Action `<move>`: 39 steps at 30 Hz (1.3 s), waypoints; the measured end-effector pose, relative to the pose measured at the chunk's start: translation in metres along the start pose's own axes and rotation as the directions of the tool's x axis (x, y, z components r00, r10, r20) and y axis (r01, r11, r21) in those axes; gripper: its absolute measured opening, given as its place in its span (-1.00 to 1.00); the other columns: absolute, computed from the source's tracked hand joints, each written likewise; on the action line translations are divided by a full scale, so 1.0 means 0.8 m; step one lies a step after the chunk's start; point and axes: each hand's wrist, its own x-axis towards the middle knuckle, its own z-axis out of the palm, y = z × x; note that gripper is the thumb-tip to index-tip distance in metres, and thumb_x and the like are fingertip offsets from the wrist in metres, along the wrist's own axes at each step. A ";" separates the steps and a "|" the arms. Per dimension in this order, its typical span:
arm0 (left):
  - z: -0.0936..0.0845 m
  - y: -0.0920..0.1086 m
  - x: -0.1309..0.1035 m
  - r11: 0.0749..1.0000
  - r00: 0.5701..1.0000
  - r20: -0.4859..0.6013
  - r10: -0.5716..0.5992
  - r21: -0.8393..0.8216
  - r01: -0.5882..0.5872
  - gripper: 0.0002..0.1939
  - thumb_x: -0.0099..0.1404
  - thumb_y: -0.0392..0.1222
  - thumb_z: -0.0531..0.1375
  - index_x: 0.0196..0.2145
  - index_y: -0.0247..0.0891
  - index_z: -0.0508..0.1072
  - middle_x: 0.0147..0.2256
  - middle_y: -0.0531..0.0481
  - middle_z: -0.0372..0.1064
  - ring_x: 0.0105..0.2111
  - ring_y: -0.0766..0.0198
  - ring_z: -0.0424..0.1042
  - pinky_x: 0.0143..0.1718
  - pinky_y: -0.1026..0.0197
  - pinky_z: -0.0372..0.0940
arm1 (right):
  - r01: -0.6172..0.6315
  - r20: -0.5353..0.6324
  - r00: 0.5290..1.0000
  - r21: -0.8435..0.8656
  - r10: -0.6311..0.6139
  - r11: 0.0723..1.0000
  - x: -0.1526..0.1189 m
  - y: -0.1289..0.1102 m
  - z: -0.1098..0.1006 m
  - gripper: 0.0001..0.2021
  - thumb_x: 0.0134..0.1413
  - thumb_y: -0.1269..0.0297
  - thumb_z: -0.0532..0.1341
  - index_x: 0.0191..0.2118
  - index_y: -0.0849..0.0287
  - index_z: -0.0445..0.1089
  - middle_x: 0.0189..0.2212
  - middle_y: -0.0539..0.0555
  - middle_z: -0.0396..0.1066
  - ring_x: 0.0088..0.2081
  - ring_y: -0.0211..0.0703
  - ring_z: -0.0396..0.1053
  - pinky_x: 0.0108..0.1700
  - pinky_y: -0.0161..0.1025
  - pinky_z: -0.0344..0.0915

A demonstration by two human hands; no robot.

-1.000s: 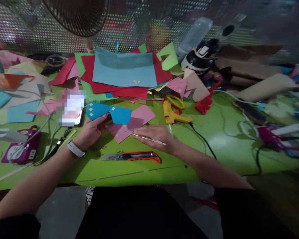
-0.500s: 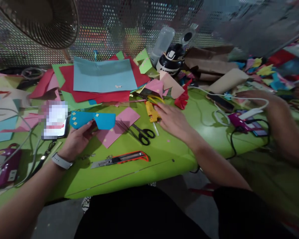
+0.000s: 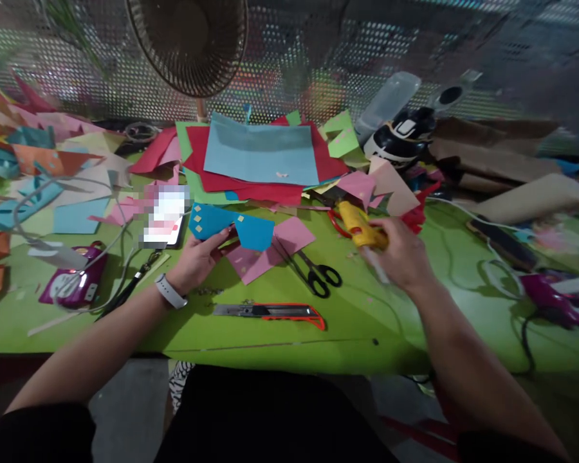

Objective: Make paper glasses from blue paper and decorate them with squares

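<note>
Blue diamond-dotted paper (image 3: 254,233) sits pinched in the left hand (image 3: 200,258). The right hand (image 3: 403,253) clasps a yellow plastic glue gun (image 3: 354,220), seemingly readying it; steadiness matters next.

Left-hand grip (image 3: 200,260): pinching blue cut-paper piece with small pale diamonds (image 3: 255,231), above pink paper sheet (image 3: 294,235). Right-hand grip (image 3: 403,251): wrapped around handle of yellow plastic glue gun (image 3: 354,222); pale translucent stick (image 3: 377,265), blurred, seems to protrude from its near end. Between hands, black-handled scissors (image 3: 318,276). Nearer, orange-edged box cutter (image 3: 270,312) flat on green bench (image 3: 342,337).
</note>
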 end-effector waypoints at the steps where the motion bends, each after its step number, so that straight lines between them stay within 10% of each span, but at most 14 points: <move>1: 0.001 0.000 -0.001 1.000 1.000 0.004 0.008 0.006 -0.008 -0.78 0.14 -0.18 0.45 -0.23 -0.19 0.61 -0.13 -0.09 0.60 -0.03 0.01 0.56 0.12 -0.14 0.41 | -0.064 -0.033 0.997 0.155 0.070 0.986 -0.001 -0.010 -0.004 -0.68 -0.04 0.15 0.34 -0.13 0.08 0.41 -0.20 0.21 0.52 -0.23 0.09 0.48 -0.25 -0.06 0.41; 6: 0.005 0.000 -0.006 0.999 0.999 -0.009 0.036 0.035 -0.036 -0.76 0.14 -0.13 0.46 -0.24 -0.20 0.60 -0.09 -0.11 0.59 0.01 -0.03 0.54 0.13 -0.12 0.40 | -0.242 0.252 0.964 0.701 0.085 0.671 -0.008 -0.093 -0.008 -0.75 0.09 0.02 0.33 -0.26 0.09 0.45 -0.49 0.01 0.47 -0.55 -0.21 0.33 -0.57 -0.27 0.26; 13: 0.009 0.002 -0.008 0.998 0.999 -0.001 0.050 0.034 -0.050 -0.73 0.12 -0.12 0.47 -0.22 -0.19 0.61 -0.13 -0.07 0.59 -0.06 0.06 0.56 0.03 0.00 0.46 | -0.259 0.403 0.903 0.788 -0.150 0.558 -0.016 -0.178 0.018 -0.69 0.10 -0.03 0.32 -0.34 0.13 0.43 -0.49 -0.01 0.42 -0.57 -0.33 0.28 -0.58 -0.34 0.30; 39: 0.011 0.001 -0.010 0.997 1.000 -0.008 0.017 0.078 -0.016 -0.75 0.17 -0.13 0.44 -0.20 -0.18 0.61 -0.10 -0.10 0.58 -0.02 0.00 0.55 0.11 -0.06 0.42 | -0.207 0.402 0.897 0.753 -0.187 0.625 -0.019 -0.178 0.029 -0.65 0.19 -0.11 0.23 -0.30 0.10 0.42 -0.52 0.00 0.34 -0.53 -0.28 0.26 -0.57 -0.31 0.30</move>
